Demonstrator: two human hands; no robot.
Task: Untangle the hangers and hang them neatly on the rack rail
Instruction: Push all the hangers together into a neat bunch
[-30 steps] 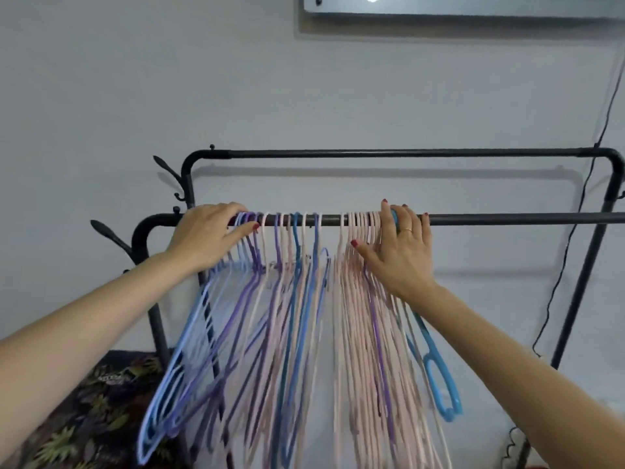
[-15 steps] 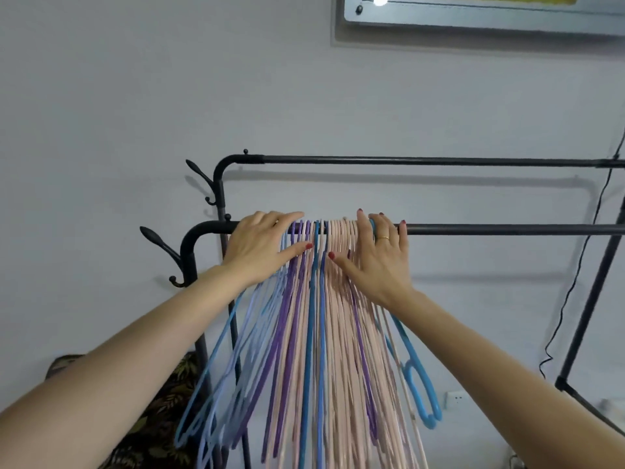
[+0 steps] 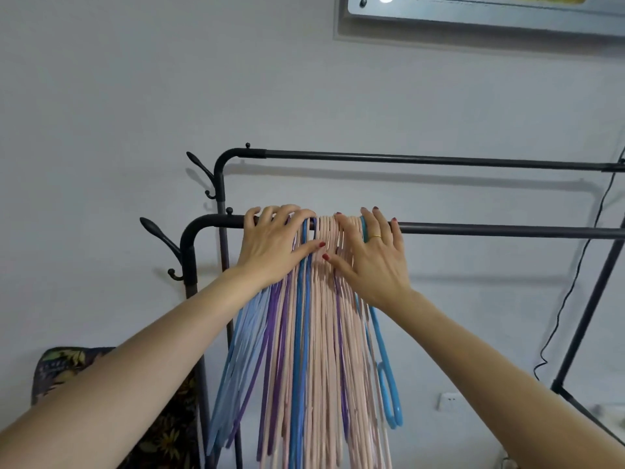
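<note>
Hangers [image 3: 318, 333] hang bunched on the lower rail [image 3: 490, 230], near its left bend; left hand [image 3: 270, 248] and right hand [image 3: 368, 262] flank the bundle, fingers extended over hooks and rail, pressing, nothing grasped. Advice: press evenly inward at the hooks so none ride up. Upper rail [image 3: 422, 160] behind; grey wall [image 3: 135, 113] beyond; cable [image 3: 571, 296] right of the rail.

No lettering, brand, number or sign can be read anywhere in this view. The metal-framed panel [image 3: 473, 15] high on the far wall at the right shows only a yellow band and a bright light, with no legible characters. The white wall socket [image 3: 448, 401] low at the right bears no readable marking.
</note>
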